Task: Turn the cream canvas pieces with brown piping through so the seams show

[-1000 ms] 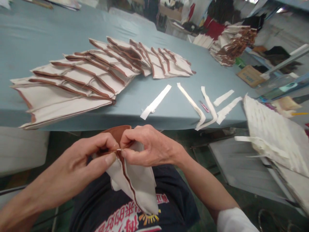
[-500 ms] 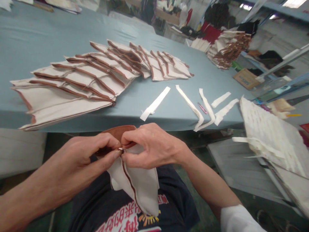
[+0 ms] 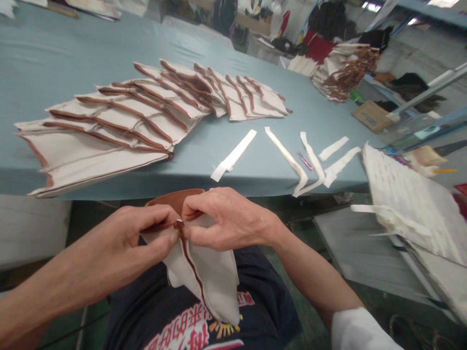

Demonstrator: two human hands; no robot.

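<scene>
The cloth [image 3: 215, 279], off-white with a brown seam [image 3: 195, 272], is held clear of the worktop [image 3: 91, 43], just in front of its near edge, its lower end hanging over a dark garment [image 3: 268, 291]. The left hand [image 3: 146, 233] and right hand [image 3: 228, 218] each have a narrow pinch on it, meeting at the seam's top. With so little caught between thumbs and forefingers, a slack pinch could let the layers slide out of line, and an uneven pull could pucker the seam; the loose lower end might swing and twist it. The brown flap [image 3: 173, 197] behind the fingers could fold into the pinch unnoticed. Beyond, two bent strips [image 3: 286, 151] droop over the worktop's near edge, where a brushing forearm might drag them off; the overlapping pile [image 3: 146, 109], reaching that edge farther left, could slide if bumped.
</scene>
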